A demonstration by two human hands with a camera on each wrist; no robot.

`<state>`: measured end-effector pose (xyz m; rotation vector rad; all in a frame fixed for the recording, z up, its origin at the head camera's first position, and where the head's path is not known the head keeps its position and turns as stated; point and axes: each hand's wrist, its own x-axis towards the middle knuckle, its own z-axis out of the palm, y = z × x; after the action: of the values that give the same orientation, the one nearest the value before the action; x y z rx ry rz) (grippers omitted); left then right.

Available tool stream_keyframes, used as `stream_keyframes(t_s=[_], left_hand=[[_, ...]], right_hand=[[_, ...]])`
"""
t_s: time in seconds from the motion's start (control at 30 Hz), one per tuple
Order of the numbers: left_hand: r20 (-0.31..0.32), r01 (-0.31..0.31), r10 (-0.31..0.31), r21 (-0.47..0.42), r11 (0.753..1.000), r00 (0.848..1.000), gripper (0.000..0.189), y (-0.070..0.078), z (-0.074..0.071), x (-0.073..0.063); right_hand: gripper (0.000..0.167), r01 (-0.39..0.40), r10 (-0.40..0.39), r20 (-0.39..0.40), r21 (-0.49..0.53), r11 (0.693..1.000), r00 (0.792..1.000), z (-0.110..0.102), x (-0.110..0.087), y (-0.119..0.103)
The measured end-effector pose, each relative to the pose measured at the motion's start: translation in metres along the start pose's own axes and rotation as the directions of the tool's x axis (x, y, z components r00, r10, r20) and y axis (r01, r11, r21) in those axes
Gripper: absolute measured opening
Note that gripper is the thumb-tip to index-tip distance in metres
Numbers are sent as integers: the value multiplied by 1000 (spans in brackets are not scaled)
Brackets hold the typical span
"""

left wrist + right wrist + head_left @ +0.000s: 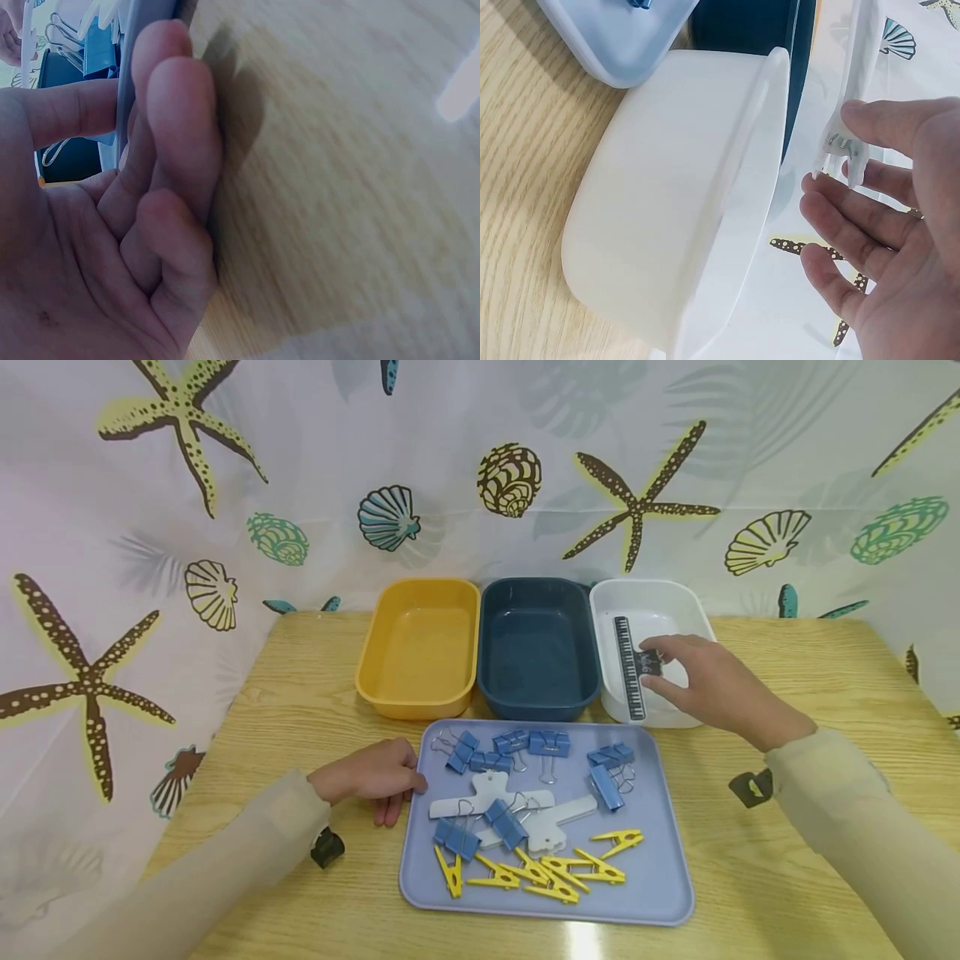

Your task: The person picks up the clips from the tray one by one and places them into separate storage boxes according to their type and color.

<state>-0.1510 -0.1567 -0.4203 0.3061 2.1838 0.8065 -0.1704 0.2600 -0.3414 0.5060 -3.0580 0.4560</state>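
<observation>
Down near, touching the left rim of the tray (645, 877) with the left hand (378, 772), loosely curled. Farther out, pinching the handle of the piano-patterned clip (629, 668) with the right hand (708, 685), by far the nearer! Jutting leftward from those fingertips, running lengthwise near to far, crosswise to the grip, poised over the white bin (656, 602), clear of its rim.

1. the black-fronted, t-shaped clip (629, 670) with a white piano-key pattern along its long bar: pale, script-like marks stand on its small dark tab (648, 662), too small and blurred to read.
2. no text, brand, number or sign can be read elsewhere.
</observation>
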Motion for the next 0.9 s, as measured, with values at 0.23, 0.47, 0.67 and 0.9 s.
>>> stream_keyframes(t_s=[0.23, 0.47, 0.67, 0.9], left_hand=[[4, 3, -3, 4, 1000, 1000, 26, -1, 0, 1], [5, -3, 3, 5, 1000, 1000, 27, -2, 0, 1], [6, 1, -1, 9, 1000, 1000, 27, -1, 0, 0], [1, -1, 1, 12, 1000, 1000, 27, 0, 0, 0]], right_hand=[[49, -7, 7, 1, 2, 1000, 1000, 0, 1, 2], [49, -6, 6, 3, -2, 1000, 1000, -1, 3, 3], [49, -14, 14, 11, -9, 1000, 1000, -2, 3, 4], [49, -9, 9, 12, -4, 1000, 1000, -1, 6, 5]])
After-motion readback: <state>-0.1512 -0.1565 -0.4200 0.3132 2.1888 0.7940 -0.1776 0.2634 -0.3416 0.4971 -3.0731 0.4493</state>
